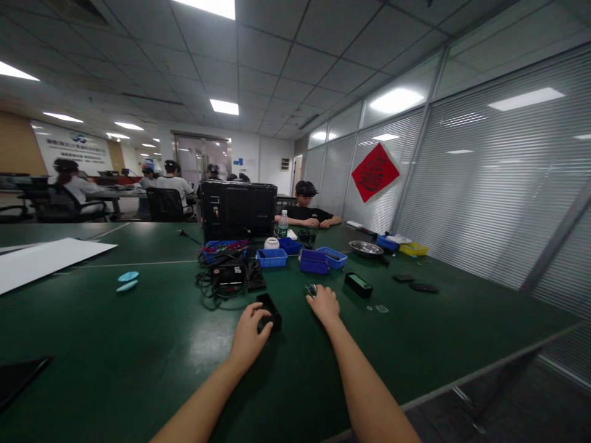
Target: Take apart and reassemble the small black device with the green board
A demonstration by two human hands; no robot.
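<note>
My left hand (249, 332) rests on the table with its fingers curled over the near left side of a black plastic casing (275, 312). Part of that casing is hidden behind the fingertips. To the right, my right hand (325, 304) has its fingers closed on a small circuit board (310, 288), which looks greenish and shows only at the fingertips. Just beyond it on the right lies a black oblong box (359, 285) with a pale green top panel. A small ring (369, 308) and a clear flat piece (381, 309) are near that box.
Blue bins (271, 258), tangled cables (221, 280) and a black monitor-like unit (239, 209) stand ahead. A bottle (283, 224) and metal bowl (366, 248) are farther back. Light-blue pieces (128, 281) lie left. A person (307, 212) sits across the green table (175, 351).
</note>
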